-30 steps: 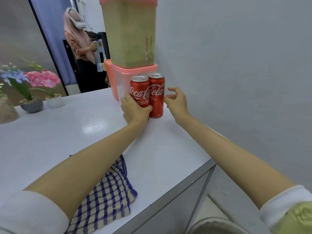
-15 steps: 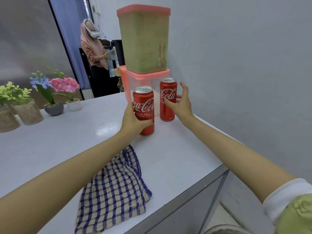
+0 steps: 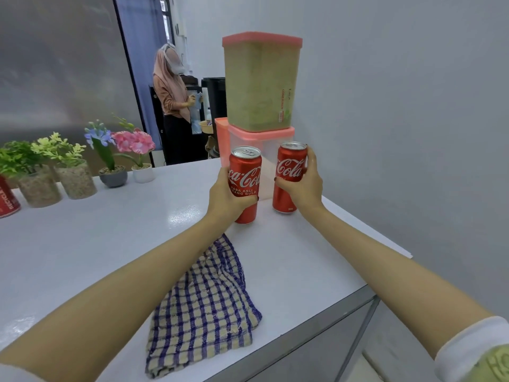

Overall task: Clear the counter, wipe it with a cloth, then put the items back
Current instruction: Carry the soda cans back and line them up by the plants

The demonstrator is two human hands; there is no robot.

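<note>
Where half a second back the right hand only had loose fingers against its can, the right hand (image 3: 305, 186) now grips the right can (image 3: 290, 166): thumb across the front, fingers curled round the far side. Left hand (image 3: 228, 199) keeps its grip on the left can (image 3: 245, 172), thumb under the label, fingers behind. A second ago the cans stood touching, side by side; now there is a clear gap, with the left can nearer the camera.

Both cans: red Coca-Cola, slim, silver tops, tabs unopened. Long axes vertical, tops up, logos facing the camera. Right can's base sits on the white counter (image 3: 110, 238); cannot tell whether the left one's base is touching or just off it.

They stand just in front of the lower container (image 3: 261, 133), which has the tall container (image 3: 260, 84) stacked on top, at the wall end. Blue-checked cloth (image 3: 203, 307) lies crumpled near the front edge, under the left forearm. Potted plants (image 3: 38, 172) and a third red can (image 3: 7, 199) are far left. A person (image 3: 173, 106) stands in the doorway behind.
</note>
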